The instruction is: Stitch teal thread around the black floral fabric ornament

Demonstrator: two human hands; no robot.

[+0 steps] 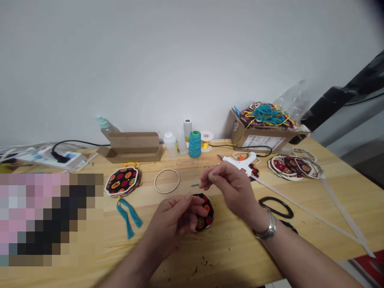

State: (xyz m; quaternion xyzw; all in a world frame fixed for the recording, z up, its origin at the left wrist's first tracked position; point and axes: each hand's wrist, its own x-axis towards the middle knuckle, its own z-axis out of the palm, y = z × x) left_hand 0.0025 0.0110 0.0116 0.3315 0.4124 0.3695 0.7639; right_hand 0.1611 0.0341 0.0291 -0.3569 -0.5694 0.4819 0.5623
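My left hand point(177, 216) is over the wood table, its fingers loosely curled and apart. Its fingertips overlap a dark round fabric piece with red and orange flower patterns point(207, 218); whether they touch it I cannot tell. My right hand point(232, 188), wearing a metal watch on the wrist, is raised just right of the left. Its thumb and forefinger are pinched together, and anything between them is too small to make out. Behind the hands lies a short teal thread point(195, 185). A white glue gun point(244, 163) rests beyond my right hand.
Black-handled scissors point(277, 206) lie beside my right forearm. A pale hoop point(167, 181) and stacked patterned pieces point(123, 181) with a teal tassel point(129, 218) are on the left. Along the wall stand an open cardboard box point(135, 148), a teal thread cone point(195, 145) and a filled carton point(264, 138).
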